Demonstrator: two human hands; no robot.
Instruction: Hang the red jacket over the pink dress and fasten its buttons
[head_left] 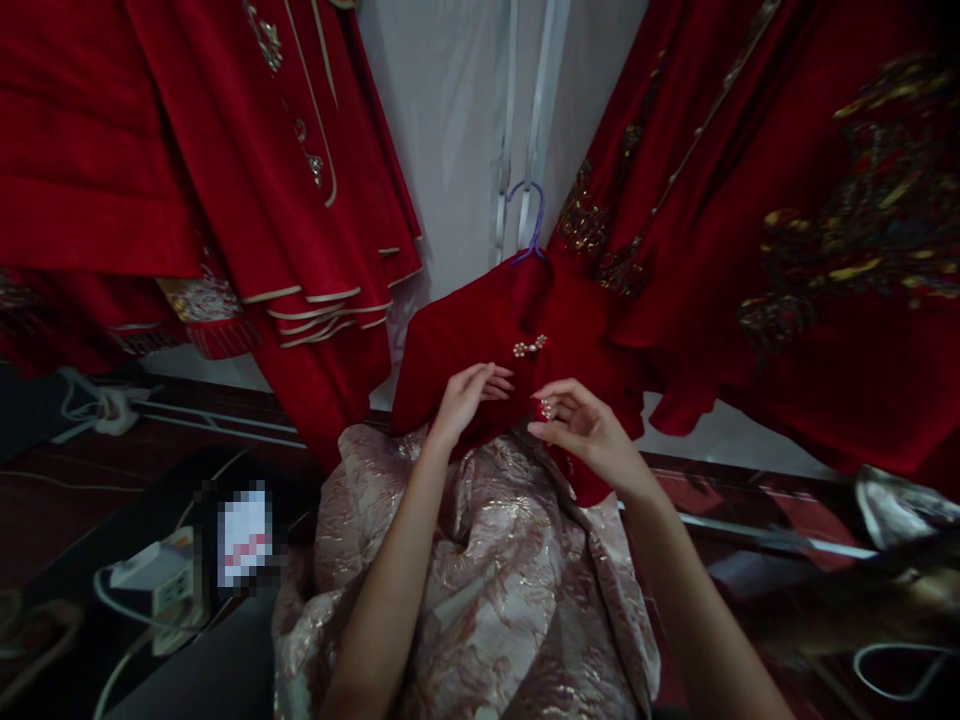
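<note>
A red garment (pixel 457 335) hangs in front of me on a purple hanger (pixel 534 225), its lower part against a shiny pinkish-gold brocade cloth (pixel 517 560). A flower-shaped beaded clasp (pixel 530 347) spans the upper front opening. Over the garment's left side is my left hand (pixel 471 398), its fingers stretched out and holding nothing; whether the fingertips touch the fabric is unclear. My right hand (pixel 585 425) has thumb and fingers curled around a second beaded clasp (pixel 547 408) lower on the front edge. Part of that clasp is hidden by the fingers.
Red embroidered garments hang at left (pixel 300 230) and right (pixel 750 330). A metal rack pole (pixel 531 120) rises behind the hanger. On a dark surface at lower left are a power strip (pixel 176 590) with cables and a blurred-out screen (pixel 244 535). A crumpled silvery bag (pixel 900 505) lies at right.
</note>
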